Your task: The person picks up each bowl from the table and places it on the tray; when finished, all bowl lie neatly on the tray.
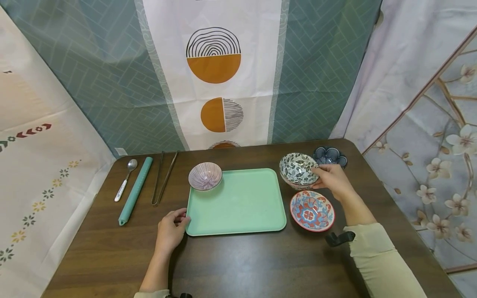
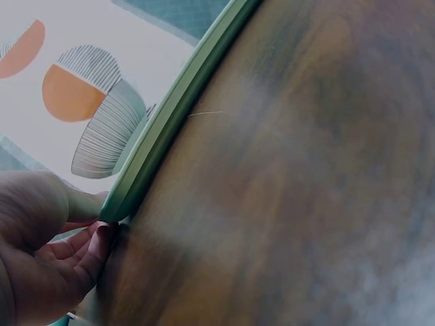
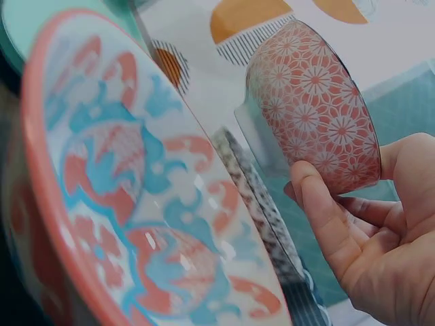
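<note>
My left hand (image 1: 172,229) pinches the left edge of a pale green rectangular tray (image 1: 238,203), with the thumb on the rim and fingers below it in the left wrist view. A purple-striped bowl (image 1: 205,176) sits at the tray's back left corner. My right hand (image 1: 333,180) grips the right rim of a bowl (image 1: 296,167) with a black-and-white leafy inside. Its outside, red with white flowers (image 3: 316,102), shows in the right wrist view. Just in front is a red-rimmed bowl (image 1: 312,211) with a red and blue pattern. A dark lobed dish (image 1: 329,155) lies behind my right hand.
Left of the tray lie metal tongs (image 1: 160,186), a teal stick-shaped package (image 1: 136,190) and a spoon (image 1: 126,179) with a white handle. Printed curtains (image 1: 309,70) hang behind the brown wooden table (image 1: 238,265) and at both sides.
</note>
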`<state>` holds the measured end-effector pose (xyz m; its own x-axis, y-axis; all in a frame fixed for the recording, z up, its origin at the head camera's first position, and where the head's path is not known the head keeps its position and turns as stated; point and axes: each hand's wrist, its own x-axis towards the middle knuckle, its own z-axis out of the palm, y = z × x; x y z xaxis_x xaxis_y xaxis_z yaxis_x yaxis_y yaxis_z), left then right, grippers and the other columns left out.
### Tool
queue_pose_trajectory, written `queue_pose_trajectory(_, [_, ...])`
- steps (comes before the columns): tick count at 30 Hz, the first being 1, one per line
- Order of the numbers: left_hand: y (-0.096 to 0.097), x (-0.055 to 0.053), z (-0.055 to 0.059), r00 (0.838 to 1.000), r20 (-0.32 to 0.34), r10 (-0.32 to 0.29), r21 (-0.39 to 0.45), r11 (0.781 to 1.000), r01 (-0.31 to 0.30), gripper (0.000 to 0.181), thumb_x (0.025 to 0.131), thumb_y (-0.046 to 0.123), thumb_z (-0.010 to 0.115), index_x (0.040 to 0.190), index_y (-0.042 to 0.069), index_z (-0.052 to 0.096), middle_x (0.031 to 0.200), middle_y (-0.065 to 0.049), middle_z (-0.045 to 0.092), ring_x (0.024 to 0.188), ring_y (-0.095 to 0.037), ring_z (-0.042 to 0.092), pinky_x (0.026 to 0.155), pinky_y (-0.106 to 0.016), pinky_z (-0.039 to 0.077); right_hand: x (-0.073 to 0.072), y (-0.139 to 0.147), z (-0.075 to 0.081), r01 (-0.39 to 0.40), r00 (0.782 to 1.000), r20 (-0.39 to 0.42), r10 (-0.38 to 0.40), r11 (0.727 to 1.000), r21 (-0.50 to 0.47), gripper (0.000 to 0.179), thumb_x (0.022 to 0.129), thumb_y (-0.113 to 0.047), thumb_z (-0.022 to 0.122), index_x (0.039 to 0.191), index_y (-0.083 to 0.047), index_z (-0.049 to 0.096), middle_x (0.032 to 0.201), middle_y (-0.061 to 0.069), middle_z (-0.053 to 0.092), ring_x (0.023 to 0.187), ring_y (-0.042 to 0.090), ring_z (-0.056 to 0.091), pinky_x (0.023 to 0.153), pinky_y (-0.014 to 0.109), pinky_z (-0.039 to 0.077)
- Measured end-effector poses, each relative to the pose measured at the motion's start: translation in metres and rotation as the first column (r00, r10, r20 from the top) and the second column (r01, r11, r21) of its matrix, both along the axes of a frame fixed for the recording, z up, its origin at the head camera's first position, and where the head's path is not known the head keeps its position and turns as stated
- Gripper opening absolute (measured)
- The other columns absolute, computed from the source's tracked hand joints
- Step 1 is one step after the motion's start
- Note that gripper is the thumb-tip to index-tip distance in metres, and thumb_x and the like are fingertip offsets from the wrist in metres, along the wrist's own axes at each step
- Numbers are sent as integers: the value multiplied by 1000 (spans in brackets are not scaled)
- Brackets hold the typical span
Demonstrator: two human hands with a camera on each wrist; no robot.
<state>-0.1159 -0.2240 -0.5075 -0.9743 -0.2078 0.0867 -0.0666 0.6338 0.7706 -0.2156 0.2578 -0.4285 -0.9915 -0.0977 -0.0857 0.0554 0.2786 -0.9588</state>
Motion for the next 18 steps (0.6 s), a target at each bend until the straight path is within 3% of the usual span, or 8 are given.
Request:
queue_pose_trajectory(7, [0,-1,-3,1000,-26,7,5,1000,-7,24,91,0,73,114,-6,73,97,-12,69,85,-23,67,68,-20,52,-3,-25,-4,-51,997,50,52,998,-22,43,105,-15,53,128,21,54,83,12,71,65,15,71,67,32,61])
queue_pose_trajectory(13, [-2,-1,-2,1000,-4,5,8,1000,-5,26,92,3,72,117,-5,72,99,-13,69,87,-24,67,68,-19,51,-7,-49,-6,-68,995,75,69,998,-19,44,105,-15,54,133,18,52,85,13,72,66,16,71,69,34,61])
queue_pose_trajectory(18, [-1,0,-1,1000,10,-3,12,1000,3,27,92,3,73,117,-5,71,98,-12,69,87,-24,67,68,-20,52,-10,-67,-12,-94,992,84,97,995,-40,44,104,-13,53,134,19,51,92,21,72,68,17,72,73,38,61])
